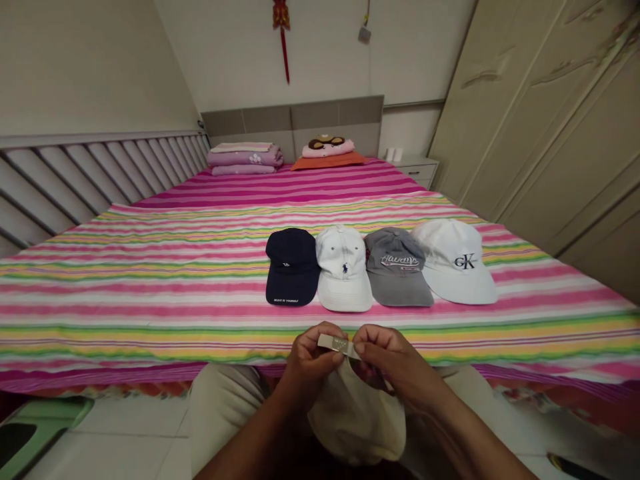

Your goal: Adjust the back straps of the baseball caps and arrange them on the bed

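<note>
A beige cap (357,413) hangs between my hands above my lap, its back strap with a metal buckle (340,344) turned up. My left hand (315,353) pinches the buckle end of the strap between thumb and fingers. On the other side, my right hand (383,353) grips the strap close to the buckle. Beyond my hands, caps lie in a row on the bed: a navy cap (293,263), a white cap with a small dark emblem (344,267), a grey cap with lettering (399,267) and a larger white cap with dark letters (456,260).
The bed (150,280) has a striped cover. Folded purple bedding (245,159) and a pink and orange pile (327,155) rest by the headboard (260,120). A railing (100,173) runs along the left, a wardrobe (540,100) on the right. A green stool (45,427) stands at lower left.
</note>
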Demonstrator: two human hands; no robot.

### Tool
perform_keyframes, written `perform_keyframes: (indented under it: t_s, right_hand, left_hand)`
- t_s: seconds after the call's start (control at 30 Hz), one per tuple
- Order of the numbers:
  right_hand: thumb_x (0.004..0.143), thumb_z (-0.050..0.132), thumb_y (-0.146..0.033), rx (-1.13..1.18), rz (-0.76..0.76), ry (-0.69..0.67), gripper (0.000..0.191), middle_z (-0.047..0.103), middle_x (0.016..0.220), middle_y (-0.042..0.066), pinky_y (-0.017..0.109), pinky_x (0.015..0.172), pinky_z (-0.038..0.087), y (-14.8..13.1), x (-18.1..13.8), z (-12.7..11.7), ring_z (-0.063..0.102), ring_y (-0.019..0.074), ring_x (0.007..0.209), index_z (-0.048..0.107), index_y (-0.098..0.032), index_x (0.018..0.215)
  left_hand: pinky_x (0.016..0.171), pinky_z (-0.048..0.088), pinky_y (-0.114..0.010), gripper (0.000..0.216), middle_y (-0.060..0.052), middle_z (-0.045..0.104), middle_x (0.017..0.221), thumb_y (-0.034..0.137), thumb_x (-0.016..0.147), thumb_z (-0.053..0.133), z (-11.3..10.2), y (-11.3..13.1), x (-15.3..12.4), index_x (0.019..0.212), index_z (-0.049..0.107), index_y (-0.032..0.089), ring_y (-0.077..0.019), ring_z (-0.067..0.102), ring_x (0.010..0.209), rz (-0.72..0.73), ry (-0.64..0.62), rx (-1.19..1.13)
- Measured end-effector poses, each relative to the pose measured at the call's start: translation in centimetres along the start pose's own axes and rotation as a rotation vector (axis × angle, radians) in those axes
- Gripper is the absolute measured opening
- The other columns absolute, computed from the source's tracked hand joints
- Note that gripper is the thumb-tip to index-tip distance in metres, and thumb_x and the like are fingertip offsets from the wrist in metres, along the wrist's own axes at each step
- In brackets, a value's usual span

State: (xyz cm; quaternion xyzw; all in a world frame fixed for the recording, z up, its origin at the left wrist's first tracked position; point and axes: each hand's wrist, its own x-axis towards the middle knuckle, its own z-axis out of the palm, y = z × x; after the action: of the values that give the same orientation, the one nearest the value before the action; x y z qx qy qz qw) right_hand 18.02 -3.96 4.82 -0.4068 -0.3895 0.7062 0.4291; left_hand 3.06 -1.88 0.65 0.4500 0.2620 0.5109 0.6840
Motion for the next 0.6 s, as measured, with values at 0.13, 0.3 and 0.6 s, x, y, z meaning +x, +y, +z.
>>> perform_keyframes:
  t_s: [0.13, 0.3, 0.6]
  right_hand:
    - [0.063, 0.065, -0.034, -0.016, 0.017, 0.027, 0.025, 0.05, 0.045, -0.004, 0.017, 0.038, 0.018, 0.29, 0.17, 0.08, 0.035, 0.0034, 0.039, 0.05, -0.015, 0.06]
    - [0.063, 0.065, -0.035, -0.041, 0.012, 0.037, 0.025, 0.049, 0.043, -0.004, 0.018, 0.038, 0.019, 0.45, 0.34, 0.12, 0.034, 0.0032, 0.037, 0.05, -0.014, 0.058]
    - [0.065, 0.064, -0.025, 0.073, -0.034, -0.028, 0.019, 0.048, 0.05, -0.007, 0.018, 0.04, 0.026, 0.31, 0.21, -0.18, 0.039, 0.0055, 0.04, 0.048, -0.019, 0.072]
  left_hand:
    - [0.065, 0.037, -0.023, 0.02, 0.0, 0.053, 0.072, 0.02, 0.058, 0.071, -0.28, 0.0, 0.03, 0.077, 0.063, 0.016, -0.0106, 0.048, 0.067, 0.018, -0.014, 0.034]
    - [0.069, 0.038, -0.025, 0.02, -0.001, 0.055, 0.075, 0.021, 0.059, 0.07, -0.36, 0.02, 0.02, 0.077, 0.063, 0.016, -0.0116, 0.05, 0.069, 0.049, -0.017, 0.074]
    - [0.06, 0.036, -0.023, 0.021, -0.002, 0.057, 0.074, 0.021, 0.059, 0.07, -0.48, -0.22, -0.19, 0.077, 0.062, 0.017, -0.0122, 0.05, 0.066, 0.014, -0.023, 0.043]
